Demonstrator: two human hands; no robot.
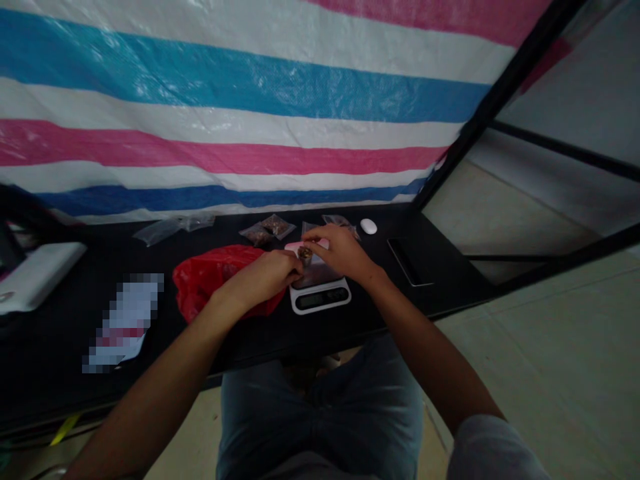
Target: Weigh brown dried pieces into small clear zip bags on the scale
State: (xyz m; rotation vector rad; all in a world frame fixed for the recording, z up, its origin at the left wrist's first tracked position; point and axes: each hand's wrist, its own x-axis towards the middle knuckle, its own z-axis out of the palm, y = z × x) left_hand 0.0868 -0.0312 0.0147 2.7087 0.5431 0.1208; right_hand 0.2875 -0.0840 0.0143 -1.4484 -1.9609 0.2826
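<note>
Left hand (287,268) pinches the side of a small packet of brown pieces (305,254) above the scale (320,289); the right hand (339,247), half open with bent fingers, meets its top, though I cannot tell whether it grips. Fingers obscure part of the weighing plate, and I cannot read the display (324,298). I note bare tabletop (453,263) right of the dark flat device (407,260).

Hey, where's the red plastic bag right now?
In the head view, the red plastic bag lies on the black table, left of the white scale, partly hidden behind the left hand and forearm.
</note>
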